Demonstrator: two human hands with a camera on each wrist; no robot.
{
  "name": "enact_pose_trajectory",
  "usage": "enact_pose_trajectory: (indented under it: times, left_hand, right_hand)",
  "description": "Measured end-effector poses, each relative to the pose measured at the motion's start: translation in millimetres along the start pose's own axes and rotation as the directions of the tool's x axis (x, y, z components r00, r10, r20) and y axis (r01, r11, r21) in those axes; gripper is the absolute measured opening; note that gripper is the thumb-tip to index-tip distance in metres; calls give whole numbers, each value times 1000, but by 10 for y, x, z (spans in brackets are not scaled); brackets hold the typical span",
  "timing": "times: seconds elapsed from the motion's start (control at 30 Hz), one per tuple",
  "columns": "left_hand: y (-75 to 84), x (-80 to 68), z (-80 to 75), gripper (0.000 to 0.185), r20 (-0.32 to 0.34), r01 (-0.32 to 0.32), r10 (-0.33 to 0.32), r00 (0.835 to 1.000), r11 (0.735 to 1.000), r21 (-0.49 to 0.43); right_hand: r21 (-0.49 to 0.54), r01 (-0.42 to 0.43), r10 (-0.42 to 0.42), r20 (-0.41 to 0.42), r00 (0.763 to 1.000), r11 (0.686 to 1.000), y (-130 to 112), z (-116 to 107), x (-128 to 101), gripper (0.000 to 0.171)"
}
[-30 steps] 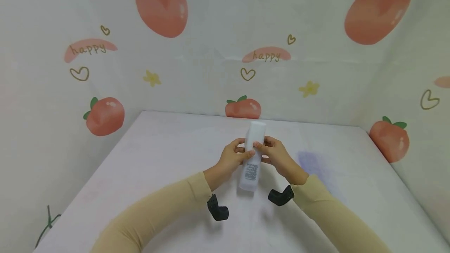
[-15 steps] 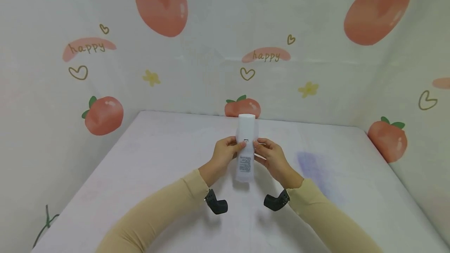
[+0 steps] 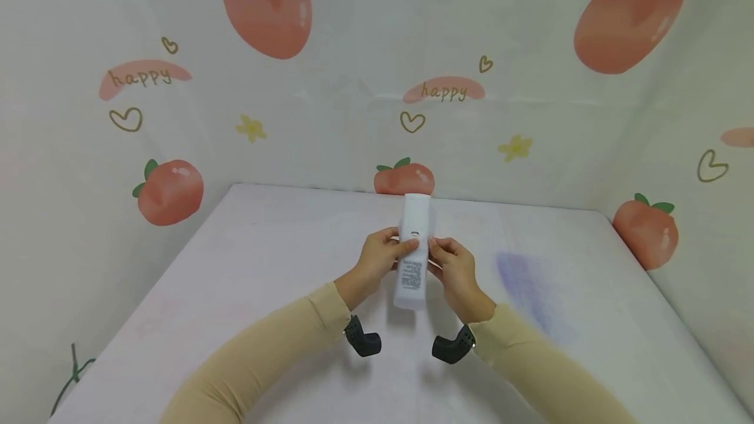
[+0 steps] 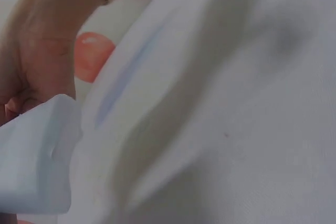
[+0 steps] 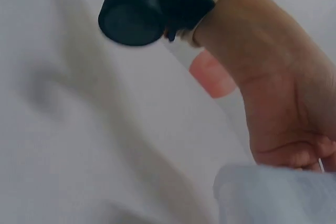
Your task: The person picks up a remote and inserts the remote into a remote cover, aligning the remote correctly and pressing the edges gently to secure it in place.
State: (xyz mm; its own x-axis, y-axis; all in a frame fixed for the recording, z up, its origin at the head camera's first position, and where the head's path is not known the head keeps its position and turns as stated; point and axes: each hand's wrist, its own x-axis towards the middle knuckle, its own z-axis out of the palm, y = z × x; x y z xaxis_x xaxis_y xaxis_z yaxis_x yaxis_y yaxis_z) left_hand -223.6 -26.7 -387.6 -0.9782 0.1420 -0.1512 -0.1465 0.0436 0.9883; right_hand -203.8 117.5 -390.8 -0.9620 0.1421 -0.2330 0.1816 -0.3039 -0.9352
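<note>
Head view: bottle (image 3: 412, 260) is gripped at mid-body by left hand (image 3: 379, 260) and right hand (image 3: 455, 271); turning/inspection step judged underway, steady two-handed grip needed next.

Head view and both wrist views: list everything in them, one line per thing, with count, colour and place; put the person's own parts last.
Bottle: one, white with a printed label, held above the table between both hands, its cap end pointing toward the far wall.
Table: one, white, with a faint bluish patch right of the hands.
Backdrop: one, pale, printed with orange-red peaches, hearts, flowers and "happy", behind the table and on both sides.
Wrist cameras: two, black, one under each wrist.
Sleeves: two, beige, on both forearms.
Left hand: one, fingers gripping the bottle's left side.
Right hand: one, fingers gripping its right side.
</note>
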Motion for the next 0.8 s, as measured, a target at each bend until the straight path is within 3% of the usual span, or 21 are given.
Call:
enact_pose_trajectory:
  times: [0.2,0.33,0.57,0.8]
  left_hand:
    - [41,-28,21,48,54,-34,29,998,995,94]
    - [69,-42,36,48,74,-17,8,997,992,123]
    - [86,-114,47,44,96,-14,0,995,991,136]
    - [19,-173,66,45,80,-11,4,997,996,91]
  right_hand:
    - [4,20,-20,-22,1000,1000,-34,6,5,25]
    - [27,13,-12,-10,1000,1000,-110,-17,47,32]
    - [24,5,-5,30,1000,1000,-218,-49,144,19]
    - [-38,-67,70,86,994,997,-215,-68,87,14]
